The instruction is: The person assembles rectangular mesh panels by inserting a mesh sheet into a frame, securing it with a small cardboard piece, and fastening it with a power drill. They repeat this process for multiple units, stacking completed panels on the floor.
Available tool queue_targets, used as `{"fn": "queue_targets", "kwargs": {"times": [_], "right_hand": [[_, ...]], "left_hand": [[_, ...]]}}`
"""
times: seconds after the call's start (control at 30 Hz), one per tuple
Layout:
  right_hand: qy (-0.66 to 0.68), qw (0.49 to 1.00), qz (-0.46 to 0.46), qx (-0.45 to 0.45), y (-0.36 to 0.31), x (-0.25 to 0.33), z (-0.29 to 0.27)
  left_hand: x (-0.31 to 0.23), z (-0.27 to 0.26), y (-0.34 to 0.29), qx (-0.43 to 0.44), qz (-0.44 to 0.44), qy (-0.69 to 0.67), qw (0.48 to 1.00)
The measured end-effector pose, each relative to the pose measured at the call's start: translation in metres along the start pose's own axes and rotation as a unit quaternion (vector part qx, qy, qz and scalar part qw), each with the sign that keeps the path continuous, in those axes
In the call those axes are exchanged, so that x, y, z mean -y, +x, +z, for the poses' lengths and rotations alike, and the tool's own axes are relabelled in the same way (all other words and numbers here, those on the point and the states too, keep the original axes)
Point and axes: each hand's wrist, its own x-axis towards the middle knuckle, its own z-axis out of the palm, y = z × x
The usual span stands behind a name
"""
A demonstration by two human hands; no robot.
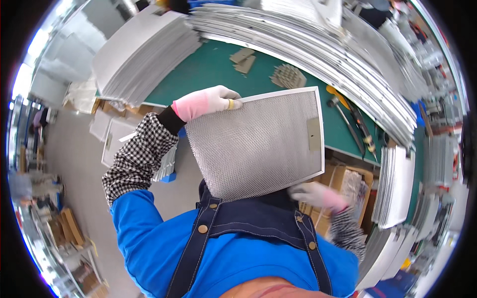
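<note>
My left fingers (229, 93) are clenched on the upper-left corner of a mesh panel (253, 141), and it hangs from them to the right and toward my bib, tilted in front of me. My right fingers (299, 190) are blurred just by its lower right corner; I cannot tell whether they touch it or how far they are bent.

As I judge it, this panel is well along. A pale rim shows on 3 sides: running right from my left fingers, down the far right, and back along the near edge above my right fingers. The 4th side, below my left fingers, looks like bare mesh, so I count 3 edges done and 1 probably left. A tab (313, 134) already sits against the right rim, above my right fingers. I can't see the underside.

Across the whole lot, plenty seems left. Beyond my left fingers, on the green surface (218, 64), lie loose plates (244, 64) and, farther right, a pile of small pieces (289, 76). Long strips (298, 52) are heaped past those, and a tall stack (144, 57) rises up and left of my left fingers. A hammer (352, 128) lies above my right fingers, untouched.
</note>
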Motion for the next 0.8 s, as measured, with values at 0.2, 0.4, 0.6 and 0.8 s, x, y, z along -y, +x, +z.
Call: {"fn": "queue_targets", "kwargs": {"times": [0.2,0.4,0.6,0.8], "right_hand": [[-0.218,0.882,-0.168,-0.383,-0.028,0.068,-0.133],[-0.229,0.953,-0.076,-0.184,0.046,0.113,-0.16],[-0.292,0.927,-0.132,-0.194,0.071,0.1,-0.163],[-0.403,0.859,-0.181,-0.259,0.1,0.089,-0.159]], "left_hand": [[-0.082,0.024,0.058,0.107,0.135,0.103,0.98],[-0.09,0.018,0.056,0.085,0.146,0.142,0.975],[-0.05,0.015,0.025,-0.007,0.123,0.2,0.972],[-0.04,0.013,0.028,0.058,0.094,0.105,0.988]]}}
